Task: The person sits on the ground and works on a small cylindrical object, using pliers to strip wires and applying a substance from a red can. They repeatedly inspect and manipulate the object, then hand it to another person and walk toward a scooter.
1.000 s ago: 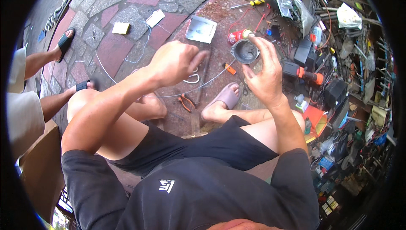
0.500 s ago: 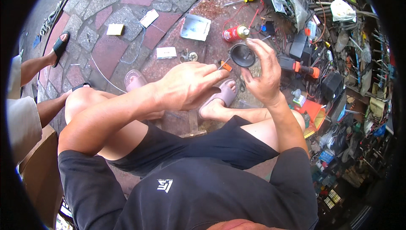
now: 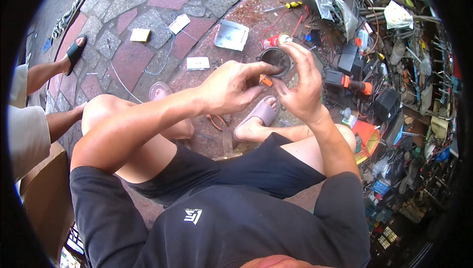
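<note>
Pinched by its rim between the thumb and fingers of my right hand is a round, dark grey, cup-shaped part. Its hollow inside faces up. From the left, my left hand reaches over with the index finger stretched into the hollow. The left thumb stays apart, lower down, and I see nothing gripped in that hand. Below the cup, an orange piece shows between the hands. Just beyond the cup, a red spray can is partly hidden by the cup and my right fingers.
Pliers lie between my feet. Farther off are a white tray, a small white box and a yellow screwdriver. A power tool and cluttered parts fill the right. Another person's sandalled foot is at left.
My left hand held a thin rod against the cup's edge; the rod no longer shows, and the index finger is now inside. The cup has shifted slightly left and tipped more upward.
</note>
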A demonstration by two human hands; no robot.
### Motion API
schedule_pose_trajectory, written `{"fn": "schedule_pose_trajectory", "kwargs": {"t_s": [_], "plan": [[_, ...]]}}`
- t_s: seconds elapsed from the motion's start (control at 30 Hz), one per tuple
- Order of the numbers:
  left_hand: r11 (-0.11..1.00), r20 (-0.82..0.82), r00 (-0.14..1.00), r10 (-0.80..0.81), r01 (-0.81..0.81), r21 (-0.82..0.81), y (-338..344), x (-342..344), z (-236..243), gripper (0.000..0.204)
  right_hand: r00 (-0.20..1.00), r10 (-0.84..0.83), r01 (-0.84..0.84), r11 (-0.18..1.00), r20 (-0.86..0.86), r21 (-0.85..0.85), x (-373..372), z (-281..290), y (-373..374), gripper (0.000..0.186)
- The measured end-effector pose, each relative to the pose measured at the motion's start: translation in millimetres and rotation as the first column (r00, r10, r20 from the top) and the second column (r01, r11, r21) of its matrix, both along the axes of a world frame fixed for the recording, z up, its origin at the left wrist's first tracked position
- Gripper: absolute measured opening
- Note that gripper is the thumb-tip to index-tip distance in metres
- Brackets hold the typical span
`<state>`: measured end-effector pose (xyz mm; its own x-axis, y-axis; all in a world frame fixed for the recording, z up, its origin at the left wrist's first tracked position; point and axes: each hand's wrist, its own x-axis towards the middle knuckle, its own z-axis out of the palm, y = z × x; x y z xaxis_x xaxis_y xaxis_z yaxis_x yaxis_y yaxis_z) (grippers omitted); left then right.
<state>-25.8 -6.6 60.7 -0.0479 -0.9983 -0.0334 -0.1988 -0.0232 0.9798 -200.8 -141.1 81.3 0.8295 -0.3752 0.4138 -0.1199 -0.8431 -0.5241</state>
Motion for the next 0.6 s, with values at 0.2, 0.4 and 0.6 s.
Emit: {"fn": "schedule_pose_trajectory", "kwargs": {"t_s": [0.2, 0.4, 0.6], "plan": [[1.0, 0.215, 0.976, -0.01, 0.006, 0.02, 0, 10, 6, 0.037, 0.996, 0.03, -0.037, 0.996, -0.089, -0.083, -1, 2, 1, 0.078], [0.993, 0.444, 0.896, 0.01, 0.041, -0.106, 0, 18, -2, 0.034, 0.989, 0.048, -0.064, 0.991, -0.137, -0.119, 3, 8, 3, 0.079], [0.988, 0.511, 0.859, 0.016, 0.066, -0.142, -5, 26, 0, 0.036, 0.988, 0.042, -0.062, 0.989, -0.15, -0.134, 7, 9, 1, 0.081]]}}
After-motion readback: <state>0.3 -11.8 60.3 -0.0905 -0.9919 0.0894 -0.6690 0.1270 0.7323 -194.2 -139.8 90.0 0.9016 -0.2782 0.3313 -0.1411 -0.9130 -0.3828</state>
